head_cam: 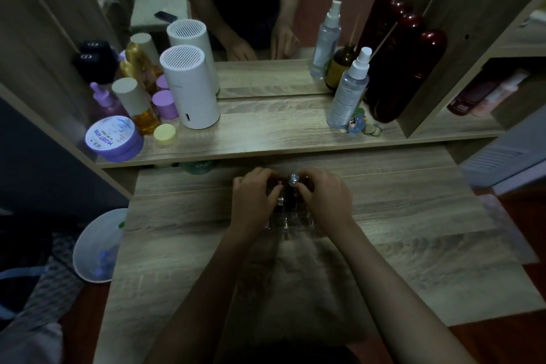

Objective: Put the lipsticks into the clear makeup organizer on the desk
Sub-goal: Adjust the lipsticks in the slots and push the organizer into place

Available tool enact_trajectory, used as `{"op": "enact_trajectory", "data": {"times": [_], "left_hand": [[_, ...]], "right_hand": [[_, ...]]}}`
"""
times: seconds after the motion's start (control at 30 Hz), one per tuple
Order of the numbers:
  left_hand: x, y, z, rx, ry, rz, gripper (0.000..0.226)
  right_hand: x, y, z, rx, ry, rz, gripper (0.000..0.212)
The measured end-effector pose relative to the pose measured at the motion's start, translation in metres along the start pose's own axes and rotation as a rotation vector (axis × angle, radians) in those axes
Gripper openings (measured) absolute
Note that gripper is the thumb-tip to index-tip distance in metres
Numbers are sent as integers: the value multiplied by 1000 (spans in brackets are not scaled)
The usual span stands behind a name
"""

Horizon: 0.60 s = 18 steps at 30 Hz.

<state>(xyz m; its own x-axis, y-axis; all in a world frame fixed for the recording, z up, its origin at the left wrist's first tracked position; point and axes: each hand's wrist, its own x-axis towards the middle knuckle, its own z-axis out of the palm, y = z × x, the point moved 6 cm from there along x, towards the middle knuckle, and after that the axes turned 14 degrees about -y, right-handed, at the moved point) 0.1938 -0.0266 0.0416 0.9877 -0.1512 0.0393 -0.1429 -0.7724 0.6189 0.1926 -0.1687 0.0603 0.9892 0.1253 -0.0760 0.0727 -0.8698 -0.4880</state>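
Pinching light, slick, rigid lipsticks (292, 186) by their caps, left hand (255, 195) and right hand (323, 195) grip closed over the clear makeup organizer (291, 226) on the bench (413, 216).

- Two hands: left hand (255, 196) and right hand (323, 196).
- One clear organizer (291, 223) on the desk (413, 216).
- At least two lipsticks (292, 186) show between the hands; the dim light hides any exact count.
- One white cylinder (190, 87) on the shelf.
- One clear spray bottle (350, 90).
- One purple jar (113, 139).
- One yellow-lidded pot (165, 133).
- One white bin (99, 245) beside the desk.
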Motion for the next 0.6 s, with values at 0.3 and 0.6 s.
{"op": "enact_trajectory", "data": {"times": [0.3, 0.6], "left_hand": [[-13, -32, -24, -361, 105, -94, 18], [-53, -97, 20, -1491, 253, -624, 48]], "right_hand": [[-9, 40, -56, 269, 200, 7, 17], [-47, 145, 12, 1213, 241, 474, 52]]}}
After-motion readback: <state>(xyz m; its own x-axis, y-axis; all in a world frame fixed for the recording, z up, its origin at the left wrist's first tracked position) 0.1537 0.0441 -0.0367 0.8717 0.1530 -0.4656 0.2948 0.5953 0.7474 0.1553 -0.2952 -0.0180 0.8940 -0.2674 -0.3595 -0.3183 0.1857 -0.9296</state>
